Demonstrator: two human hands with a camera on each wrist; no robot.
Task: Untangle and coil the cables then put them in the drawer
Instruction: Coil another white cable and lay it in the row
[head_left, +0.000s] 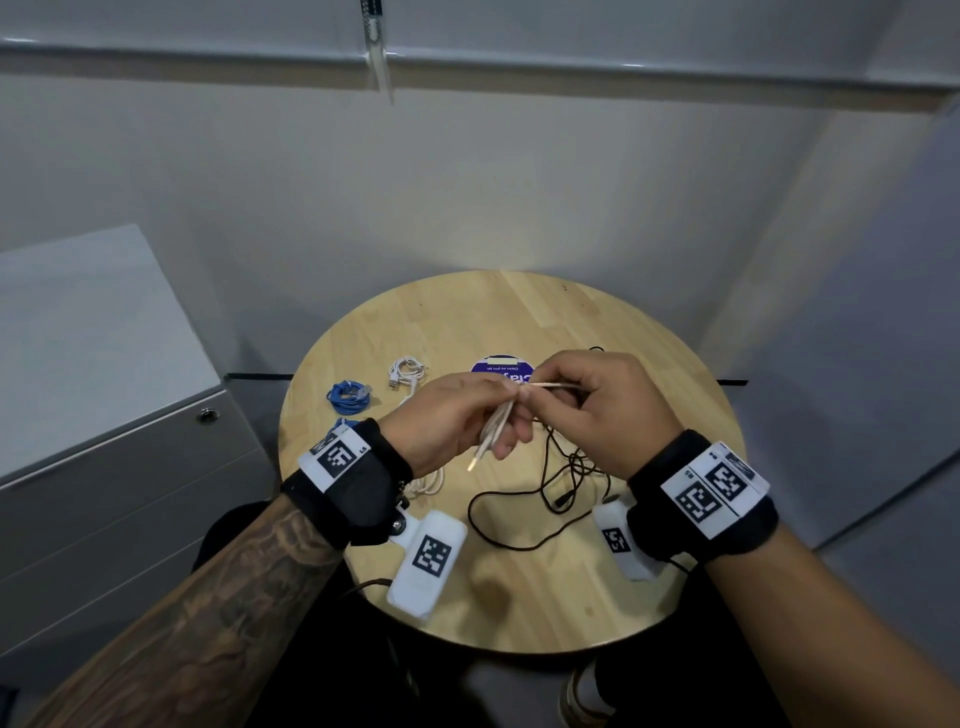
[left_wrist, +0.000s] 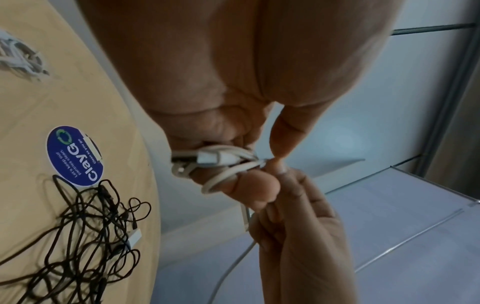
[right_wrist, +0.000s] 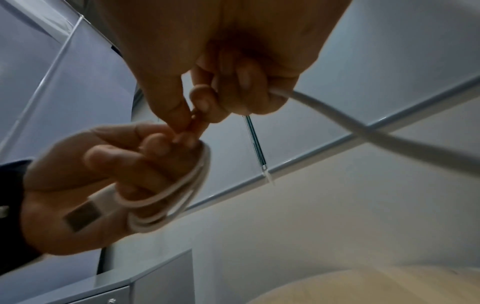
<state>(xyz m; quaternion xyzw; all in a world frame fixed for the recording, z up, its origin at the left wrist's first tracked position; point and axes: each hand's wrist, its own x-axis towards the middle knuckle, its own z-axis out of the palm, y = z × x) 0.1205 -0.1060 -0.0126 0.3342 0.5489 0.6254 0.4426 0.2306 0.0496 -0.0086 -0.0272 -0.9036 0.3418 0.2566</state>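
Note:
Above the round wooden table (head_left: 623, 322), my left hand (head_left: 467, 415) grips a small coil of white cable (head_left: 496, 431), its loops wrapped round the fingers (right_wrist: 182, 185) with a USB plug (right_wrist: 85, 214) lying against the palm. My right hand (head_left: 587, 400) pinches the free run of the same white cable (head_left: 550, 385) just right of the coil. That strand leaves the right fist (right_wrist: 363, 127). A tangled black cable (head_left: 545, 493) lies on the table under the hands (left_wrist: 91, 236). A coiled blue cable (head_left: 349, 397) and a coiled white cable (head_left: 408, 373) lie at the left.
A grey drawer cabinet (head_left: 130, 467) with a lock stands left of the table. A round blue sticker (left_wrist: 74, 156) sits mid-table. Another white cable bundle (head_left: 428, 483) lies by my left wrist. Grey walls close in behind and to the right.

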